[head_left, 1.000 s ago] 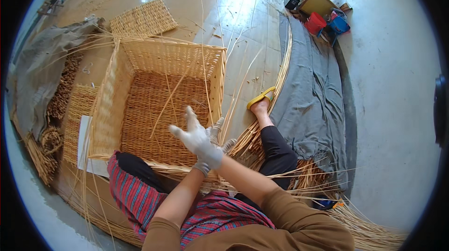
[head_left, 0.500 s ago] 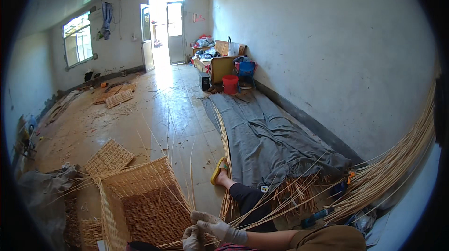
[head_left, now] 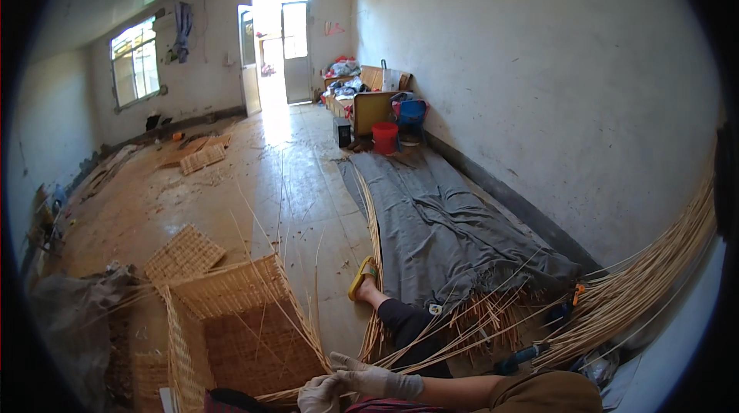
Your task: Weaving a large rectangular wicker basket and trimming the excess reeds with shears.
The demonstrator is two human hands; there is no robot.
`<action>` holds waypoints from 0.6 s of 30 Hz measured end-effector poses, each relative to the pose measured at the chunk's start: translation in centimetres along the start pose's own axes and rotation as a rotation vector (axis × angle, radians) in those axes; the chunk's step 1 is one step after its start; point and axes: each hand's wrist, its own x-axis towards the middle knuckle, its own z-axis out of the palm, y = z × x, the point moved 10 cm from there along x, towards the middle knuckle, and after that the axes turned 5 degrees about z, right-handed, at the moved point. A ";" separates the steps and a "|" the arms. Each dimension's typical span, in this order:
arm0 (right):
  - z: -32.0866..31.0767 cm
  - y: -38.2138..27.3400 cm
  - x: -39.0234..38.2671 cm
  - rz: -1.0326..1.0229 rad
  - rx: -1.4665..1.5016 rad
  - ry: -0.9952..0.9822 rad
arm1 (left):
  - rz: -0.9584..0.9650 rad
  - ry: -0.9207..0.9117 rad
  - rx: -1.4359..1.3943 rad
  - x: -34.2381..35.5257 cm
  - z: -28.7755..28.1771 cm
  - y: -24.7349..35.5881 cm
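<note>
Along the bottom edge both hands wear pale gloves and meet just beside the near right corner of a square woven basket (head_left: 188, 290), with long pale strands sticking up from its rim. My left hand (head_left: 315, 395) has its fingers curled at that edge; what lies inside them is hidden. Above and overlapping it, my right hand (head_left: 369, 377) has a forefinger raised and the other fingers bent among the strands (head_left: 462, 351); I cannot make out what these grip. My leg in a yellow slipper (head_left: 362, 282) stretches out right of the basket.
A grey cloth (head_left: 439, 213) covers cut rods on the right, beside a long bundle of rods (head_left: 639, 282). Woven panels (head_left: 185, 251) lie behind the basket, crumpled sheeting (head_left: 69, 305) at left. A red bucket (head_left: 385, 138) and cluttered bench (head_left: 366, 105) stand by the far open door.
The view has swung up from the basket to the room. My right hand, spread a second ago, has come down onto my left with fingers bent. Since half a second ago little has moved.
</note>
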 end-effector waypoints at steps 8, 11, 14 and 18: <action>-0.1 1.5 -2.0 0.246 -0.046 -0.019 | 0.055 -0.295 0.251 -2.4 6.5 -1.2; 3.2 -0.4 -3.0 0.091 -0.462 -0.081 | -0.045 -0.224 0.316 -1.4 3.8 -1.5; 2.9 -1.0 -3.7 0.013 -0.370 -0.053 | -0.177 -0.136 0.293 -0.9 1.1 -2.4; -0.6 -0.2 -2.8 -0.024 -0.385 0.119 | -0.152 -0.020 0.048 -1.0 1.5 -1.1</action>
